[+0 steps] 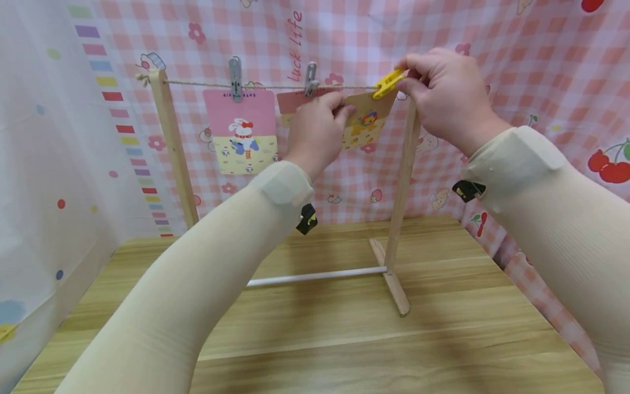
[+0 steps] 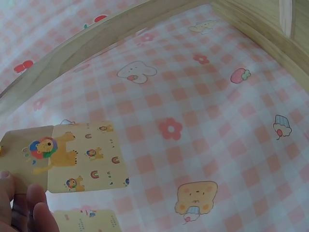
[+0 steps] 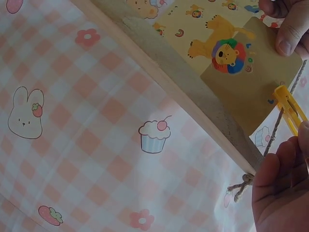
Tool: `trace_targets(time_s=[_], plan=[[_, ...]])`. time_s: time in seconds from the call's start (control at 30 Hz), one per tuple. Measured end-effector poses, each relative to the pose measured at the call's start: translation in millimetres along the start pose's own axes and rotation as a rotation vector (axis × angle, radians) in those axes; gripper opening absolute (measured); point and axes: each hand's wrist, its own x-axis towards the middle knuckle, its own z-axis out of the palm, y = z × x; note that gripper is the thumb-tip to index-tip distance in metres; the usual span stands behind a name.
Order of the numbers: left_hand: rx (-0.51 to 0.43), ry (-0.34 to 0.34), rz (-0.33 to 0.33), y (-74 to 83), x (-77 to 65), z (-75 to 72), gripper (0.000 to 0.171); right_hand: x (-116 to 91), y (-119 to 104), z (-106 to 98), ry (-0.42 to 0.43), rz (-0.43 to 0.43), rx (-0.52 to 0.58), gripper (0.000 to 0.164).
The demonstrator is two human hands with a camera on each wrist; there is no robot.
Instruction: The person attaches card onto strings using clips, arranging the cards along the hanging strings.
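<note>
My right hand pinches a yellow clothespin at the right end of the twine. The clothespin's tip sits at the top edge of a brown and cream card with a lion. My left hand pinches that card by its upper left corner; the thumb lies on its printed face in the right wrist view. Behind the left hand hangs a second, partly hidden card under a grey clothespin. Farther left, another grey clothespin holds a pink and yellow rabbit card.
The twine runs between two wooden posts, left and right. A white rod joins the stand low down, and a wooden foot rests on the wood-grain table. A pink checked cloth hangs behind.
</note>
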Motion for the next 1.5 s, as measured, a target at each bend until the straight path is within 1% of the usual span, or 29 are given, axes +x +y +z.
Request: trace_targets(time_s=[0.3,0.5,0.7,1.03,1.27,1.5], plan=[[0.012,0.004,0.011,-0.9,-0.7,-0.6,0.032,0.2,-1.6,1.2,-0.023,0.011,-0.006,0.028],[0.007,-0.008,0.011,-1.5,-1.1,-1.0,0.032,-0.7,-2.2,1.1,-0.038,0.009,-0.008,0.028],[0.021,-0.003,0.027,-2.0,-0.8,-0.9,0.032,0.5,-2.4,1.1,-0.047,0.007,-0.003,0.027],[0.032,-0.004,0.045,-2.2,-0.9,-0.4,0.031,4.6,-3.4,-1.4,-0.116,0.004,-0.037,0.033],[0.045,0.003,0.055,-2.1,-1.8,-0.7,0.029,7.5,-7.7,-4.2,-0.179,0.029,-0.051,0.039],[0.044,-0.007,0.063,-2.6,-2.8,-1.5,0.029,9.0,-10.4,-5.3,-0.204,0.047,-0.052,0.042]])
